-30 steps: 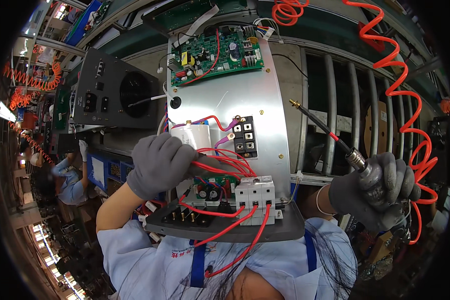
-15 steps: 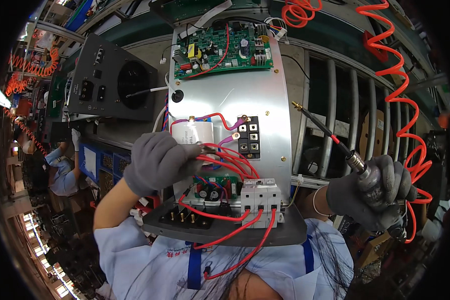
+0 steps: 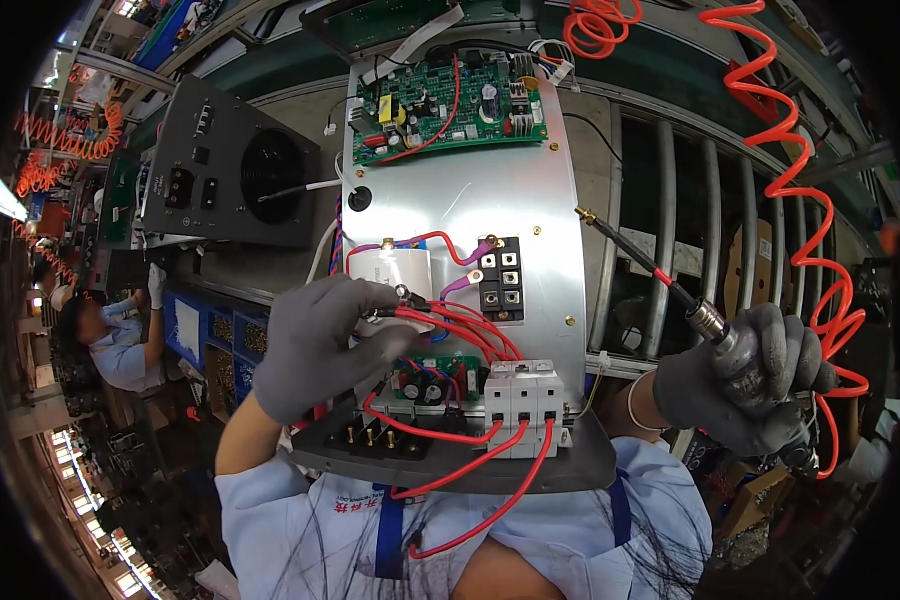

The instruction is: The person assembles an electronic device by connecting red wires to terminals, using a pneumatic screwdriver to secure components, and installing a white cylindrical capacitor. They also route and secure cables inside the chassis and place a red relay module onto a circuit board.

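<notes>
One gloved left hand [image 3: 320, 340] and one gloved right hand [image 3: 760, 375] — two in all. One handheld driver tool [image 3: 708, 322]. One silver metal plate [image 3: 420, 200]; one large green circuit board [image 3: 450, 125]; one smaller green board [image 3: 465, 370]; one white capacitor [image 3: 400, 267]; one black terminal block [image 3: 501, 288]. One three-section circuit breaker [image 3: 523, 393], with three red wires [image 3: 535, 495] from its lower edge — the upper red wires [image 3: 460, 327] overlap too much to count. Three brass studs [image 3: 371, 435]. At least one co-worker [image 3: 122, 350].

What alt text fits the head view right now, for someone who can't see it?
A gray-gloved left hand is at the ends of red wires leading from a white breaker, while the gloved right hand grips a handheld driver off to the right. Beyond, a silver panel carries a green circuit board.
</notes>
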Demonstrator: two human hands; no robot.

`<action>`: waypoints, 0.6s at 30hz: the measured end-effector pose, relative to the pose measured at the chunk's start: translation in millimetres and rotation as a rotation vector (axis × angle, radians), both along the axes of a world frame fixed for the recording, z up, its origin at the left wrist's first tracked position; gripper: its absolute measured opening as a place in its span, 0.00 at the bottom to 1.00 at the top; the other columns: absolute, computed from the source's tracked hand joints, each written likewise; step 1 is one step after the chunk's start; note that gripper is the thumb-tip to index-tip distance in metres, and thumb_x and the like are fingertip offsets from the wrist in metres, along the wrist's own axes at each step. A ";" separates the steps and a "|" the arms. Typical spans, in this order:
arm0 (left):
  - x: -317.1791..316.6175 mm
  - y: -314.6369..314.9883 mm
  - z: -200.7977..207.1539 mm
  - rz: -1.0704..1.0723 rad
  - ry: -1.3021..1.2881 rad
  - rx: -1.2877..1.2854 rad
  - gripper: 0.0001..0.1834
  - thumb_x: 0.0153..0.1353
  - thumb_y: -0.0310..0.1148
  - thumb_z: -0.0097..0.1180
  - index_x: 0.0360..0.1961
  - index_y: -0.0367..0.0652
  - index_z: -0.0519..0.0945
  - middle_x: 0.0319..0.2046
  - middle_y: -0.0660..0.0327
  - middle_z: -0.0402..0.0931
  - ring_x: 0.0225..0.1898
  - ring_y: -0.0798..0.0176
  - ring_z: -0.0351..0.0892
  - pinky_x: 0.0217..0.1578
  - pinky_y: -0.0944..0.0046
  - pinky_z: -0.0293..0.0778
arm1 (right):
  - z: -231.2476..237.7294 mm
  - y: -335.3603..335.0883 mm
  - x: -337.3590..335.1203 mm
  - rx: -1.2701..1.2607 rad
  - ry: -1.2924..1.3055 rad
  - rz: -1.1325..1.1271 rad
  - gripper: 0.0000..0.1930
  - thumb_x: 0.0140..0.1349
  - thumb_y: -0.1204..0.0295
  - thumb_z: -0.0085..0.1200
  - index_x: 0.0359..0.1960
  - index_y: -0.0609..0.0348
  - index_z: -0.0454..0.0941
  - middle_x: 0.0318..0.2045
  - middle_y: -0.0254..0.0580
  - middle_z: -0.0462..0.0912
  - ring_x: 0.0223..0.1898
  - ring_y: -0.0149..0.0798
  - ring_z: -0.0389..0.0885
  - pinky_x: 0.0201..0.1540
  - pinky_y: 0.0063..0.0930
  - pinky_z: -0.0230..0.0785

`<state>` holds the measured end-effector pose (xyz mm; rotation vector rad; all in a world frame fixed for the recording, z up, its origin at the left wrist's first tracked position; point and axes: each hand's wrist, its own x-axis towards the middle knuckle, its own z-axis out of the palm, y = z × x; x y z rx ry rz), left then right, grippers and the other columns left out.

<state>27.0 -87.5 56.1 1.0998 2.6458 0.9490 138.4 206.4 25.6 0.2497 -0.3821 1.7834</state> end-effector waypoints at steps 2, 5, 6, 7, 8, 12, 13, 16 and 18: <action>-11.0 -3.5 4.3 -0.075 -0.055 0.010 0.10 0.50 0.35 0.67 0.32 0.43 0.82 0.22 0.59 0.77 0.19 0.62 0.75 0.20 0.63 0.68 | -2.7 1.4 2.4 0.022 -0.005 0.024 0.15 0.40 0.71 0.56 0.29 0.54 0.63 0.24 0.28 0.64 0.22 0.24 0.64 0.31 0.20 0.62; -22.7 -6.3 8.9 -0.067 -0.231 -0.100 0.11 0.50 0.35 0.68 0.30 0.40 0.82 0.22 0.58 0.77 0.20 0.62 0.76 0.22 0.64 0.68 | -2.7 1.6 1.7 0.022 0.006 0.053 0.15 0.40 0.71 0.56 0.29 0.55 0.63 0.24 0.29 0.64 0.23 0.24 0.64 0.31 0.21 0.62; -28.4 2.9 18.3 -0.041 -0.344 -0.208 0.11 0.50 0.35 0.68 0.29 0.38 0.82 0.21 0.58 0.77 0.21 0.63 0.75 0.24 0.66 0.69 | -2.8 1.7 2.4 0.026 0.023 0.057 0.16 0.40 0.71 0.56 0.30 0.56 0.63 0.24 0.29 0.65 0.23 0.24 0.64 0.31 0.21 0.62; -32.5 8.9 27.8 -0.006 -0.456 -0.319 0.11 0.50 0.34 0.68 0.28 0.36 0.82 0.21 0.58 0.76 0.22 0.65 0.75 0.25 0.67 0.69 | -2.9 1.7 2.7 0.026 0.041 0.069 0.16 0.40 0.71 0.56 0.30 0.56 0.63 0.24 0.29 0.65 0.23 0.24 0.64 0.31 0.21 0.62; -38.5 12.0 33.4 -0.070 -0.401 -0.414 0.13 0.49 0.38 0.69 0.29 0.39 0.82 0.22 0.58 0.78 0.23 0.61 0.78 0.27 0.64 0.72 | -3.5 2.4 3.9 0.029 0.076 0.100 0.16 0.40 0.71 0.56 0.30 0.56 0.64 0.24 0.29 0.65 0.23 0.24 0.64 0.31 0.21 0.62; -41.3 22.1 44.6 -0.351 -0.045 -0.500 0.11 0.47 0.37 0.68 0.26 0.44 0.80 0.23 0.59 0.78 0.25 0.55 0.80 0.26 0.59 0.71 | -0.1 2.5 5.2 0.019 0.010 -0.026 0.18 0.42 0.77 0.60 0.36 0.55 0.68 0.22 0.25 0.67 0.24 0.21 0.66 0.26 0.14 0.63; -37.2 28.4 45.7 -0.347 0.001 -0.569 0.11 0.47 0.37 0.68 0.26 0.45 0.79 0.23 0.60 0.78 0.25 0.54 0.79 0.26 0.58 0.71 | 0.1 2.1 5.3 0.009 0.000 -0.056 0.19 0.42 0.78 0.61 0.38 0.55 0.69 0.22 0.25 0.67 0.24 0.20 0.67 0.26 0.13 0.63; -37.1 36.3 48.7 -0.392 0.043 -0.682 0.11 0.48 0.38 0.67 0.26 0.46 0.78 0.22 0.60 0.76 0.25 0.52 0.78 0.24 0.55 0.69 | -0.1 0.6 1.9 -0.034 0.041 -0.074 0.19 0.41 0.78 0.61 0.38 0.57 0.70 0.24 0.25 0.68 0.24 0.20 0.68 0.29 0.11 0.64; -38.6 39.3 48.2 -0.402 0.076 -0.753 0.12 0.49 0.40 0.65 0.27 0.46 0.77 0.21 0.60 0.76 0.24 0.52 0.78 0.23 0.55 0.69 | 5.8 -2.0 0.0 -0.042 0.015 -0.105 0.19 0.41 0.78 0.61 0.38 0.57 0.71 0.24 0.25 0.68 0.23 0.19 0.68 0.31 0.10 0.66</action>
